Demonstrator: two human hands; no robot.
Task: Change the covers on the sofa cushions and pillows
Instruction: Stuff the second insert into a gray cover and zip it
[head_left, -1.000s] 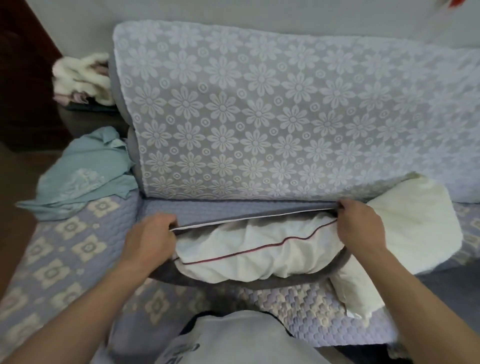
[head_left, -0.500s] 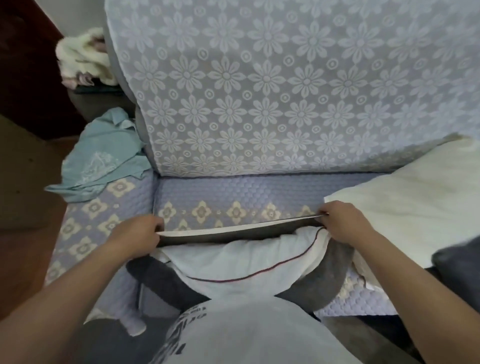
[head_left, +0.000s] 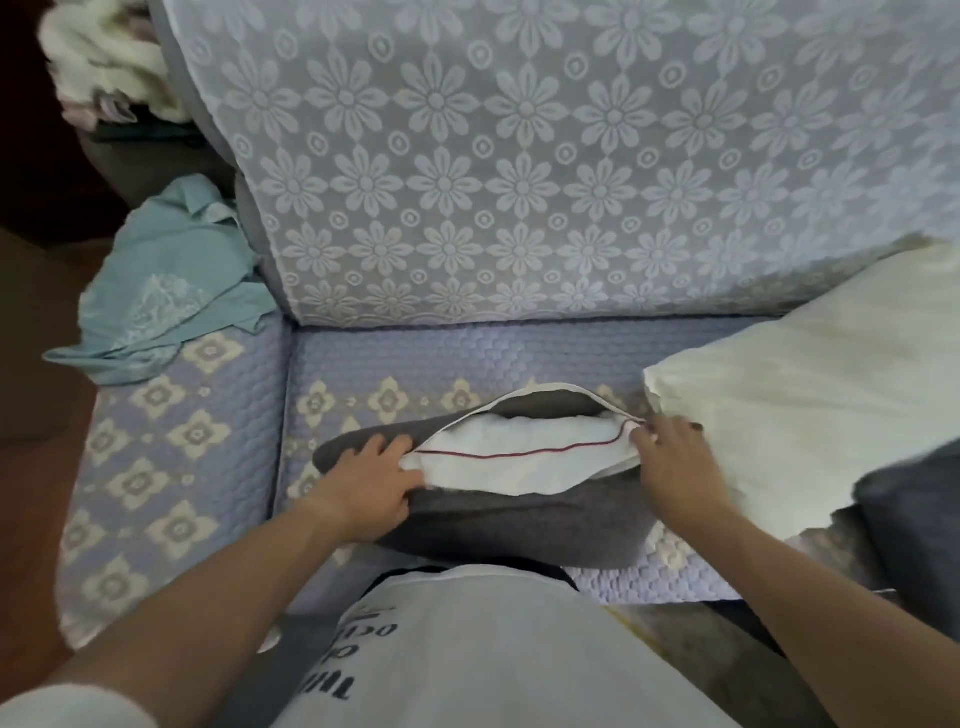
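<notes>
A dark grey pillow cover (head_left: 519, 525) lies on the sofa seat (head_left: 332, 358) in front of me, its mouth gaping open. A white pillow (head_left: 519, 460) with a thin red piping line sits partly inside it. My left hand (head_left: 371, 480) lies on the cover at the left end of the opening, fingers spread and touching the pillow's corner. My right hand (head_left: 670, 457) pinches the cover's edge at the right end of the opening. A bare cream pillow (head_left: 810, 395) lies on the seat to the right.
A light blue cloth (head_left: 166, 291) is crumpled on the sofa's left side. The backrest (head_left: 519, 156) wears a white flower-patterned cover. A pile of pale fabric (head_left: 104, 57) sits at the top left. More dark grey fabric (head_left: 914, 525) lies at the right edge.
The taut opening edge has gone slack and gapes. My left hand let go of the edge and now rests flat on the cover. The pillow sits deeper in the cover.
</notes>
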